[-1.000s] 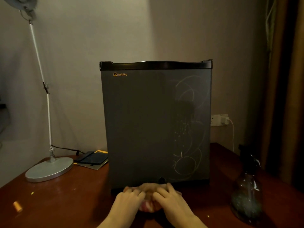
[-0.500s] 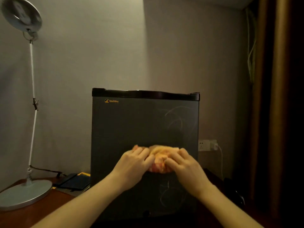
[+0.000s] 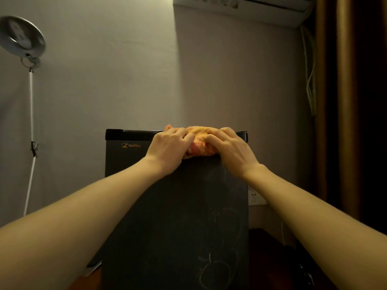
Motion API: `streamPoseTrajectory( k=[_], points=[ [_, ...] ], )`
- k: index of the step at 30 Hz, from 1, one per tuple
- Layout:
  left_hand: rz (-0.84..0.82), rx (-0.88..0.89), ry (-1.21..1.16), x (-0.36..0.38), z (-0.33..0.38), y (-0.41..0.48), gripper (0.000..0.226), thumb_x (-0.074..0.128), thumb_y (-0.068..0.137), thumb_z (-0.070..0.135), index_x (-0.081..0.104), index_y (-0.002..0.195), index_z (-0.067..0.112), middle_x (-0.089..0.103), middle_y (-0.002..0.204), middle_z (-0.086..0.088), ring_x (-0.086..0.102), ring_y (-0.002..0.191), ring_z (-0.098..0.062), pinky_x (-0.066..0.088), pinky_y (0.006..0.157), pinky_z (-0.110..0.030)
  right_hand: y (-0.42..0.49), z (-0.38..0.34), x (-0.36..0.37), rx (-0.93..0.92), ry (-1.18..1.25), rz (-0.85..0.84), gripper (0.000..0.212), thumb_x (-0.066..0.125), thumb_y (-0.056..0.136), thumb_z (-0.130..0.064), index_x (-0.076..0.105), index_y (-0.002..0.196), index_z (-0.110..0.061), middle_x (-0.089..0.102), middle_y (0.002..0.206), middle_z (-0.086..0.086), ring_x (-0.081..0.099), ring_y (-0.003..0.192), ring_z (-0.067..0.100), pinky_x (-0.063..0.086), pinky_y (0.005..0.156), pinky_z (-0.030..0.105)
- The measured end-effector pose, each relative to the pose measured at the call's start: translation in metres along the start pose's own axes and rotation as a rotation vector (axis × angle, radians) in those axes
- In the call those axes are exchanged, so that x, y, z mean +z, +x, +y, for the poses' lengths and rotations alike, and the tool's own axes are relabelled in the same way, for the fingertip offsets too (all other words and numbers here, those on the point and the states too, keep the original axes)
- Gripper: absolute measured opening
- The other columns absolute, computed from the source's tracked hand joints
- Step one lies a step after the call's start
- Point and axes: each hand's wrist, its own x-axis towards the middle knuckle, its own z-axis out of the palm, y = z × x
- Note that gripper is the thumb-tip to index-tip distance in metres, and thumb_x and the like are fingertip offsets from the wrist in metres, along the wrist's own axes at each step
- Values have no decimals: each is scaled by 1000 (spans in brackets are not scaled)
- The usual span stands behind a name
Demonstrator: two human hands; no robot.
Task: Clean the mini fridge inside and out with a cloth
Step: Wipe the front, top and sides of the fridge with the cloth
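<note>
A dark grey mini fridge stands in front of me with its door closed and faint swirl streaks on the right half. A bunched orange-yellow cloth is pressed against the door's top edge, right of the logo. My left hand lies on the cloth's left side and my right hand on its right side, fingers spread over it. Both forearms reach up from the bottom corners.
A tall white desk lamp stands at the left with its round head high up. A wall socket with a plug sits right of the fridge. A brown curtain hangs at the right, and an air conditioner is above.
Both hands have slid the cloth up the fridge door, from the bottom edge through the middle to the top edge. The view has tilted upward with them.
</note>
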Motion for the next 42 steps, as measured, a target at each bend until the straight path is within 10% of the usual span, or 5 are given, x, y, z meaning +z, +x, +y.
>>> streamPoseTrajectory(
  k=[7,42],
  points=[
    [111,-30,-85,34,15,-17,27,78,66,0,66,90,7,68,87,-13,63,74,-31,53,60,-36,-17,2,39,120,86,22,51,66,77,9,60,121,-16,57,133,8,49,124,32,51,90,53],
    [153,6,-71,72,67,-50,25,74,74,11,66,97,8,67,95,-15,64,83,-34,55,70,-41,-91,-25,55,329,97,88,45,74,76,1,62,116,-14,60,126,12,55,117,37,53,85,54]
  ],
)
